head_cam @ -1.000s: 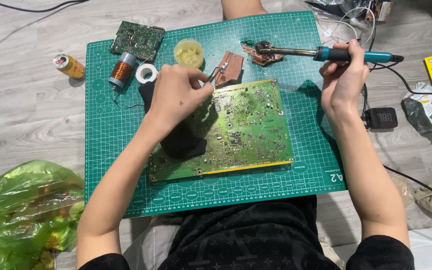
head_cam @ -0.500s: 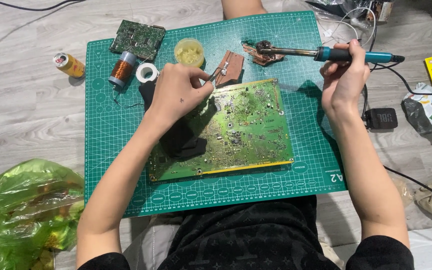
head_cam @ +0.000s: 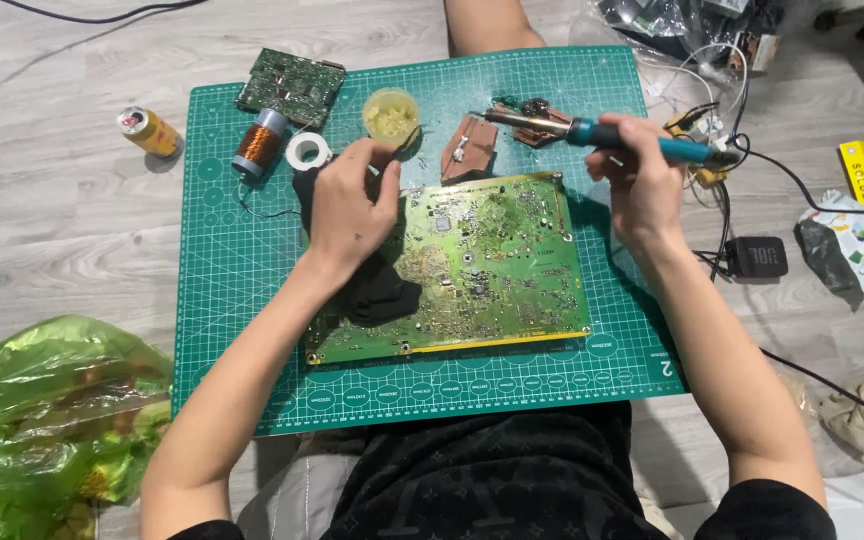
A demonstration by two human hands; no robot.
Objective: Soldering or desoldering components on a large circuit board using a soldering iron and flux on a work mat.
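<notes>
My left hand (head_cam: 350,205) holds thin metal tweezers (head_cam: 404,143). Their tips lie at the near rim of a small round jar of yellowish paste (head_cam: 391,112). The hand rests over the upper left corner of a large green circuit board (head_cam: 497,265), which lies on a green cutting mat (head_cam: 242,290). My right hand (head_cam: 640,185) grips a soldering iron by its blue handle (head_cam: 652,145). The iron's metal tip (head_cam: 497,117) points left, above a small brown board (head_cam: 469,150) at the far side of the mat.
A black cloth (head_cam: 377,290) lies under the big board's left side. A copper wire spool (head_cam: 258,142), a white tape roll (head_cam: 307,152) and a smaller green board (head_cam: 290,85) sit far left. Off the mat are a can (head_cam: 148,130), a green plastic bag (head_cam: 47,420), a black adapter (head_cam: 758,256) and cables.
The tweezers in my left hand have swung slightly left, from the brown board towards the jar. My right hand has brought the soldering iron a little nearer to me.
</notes>
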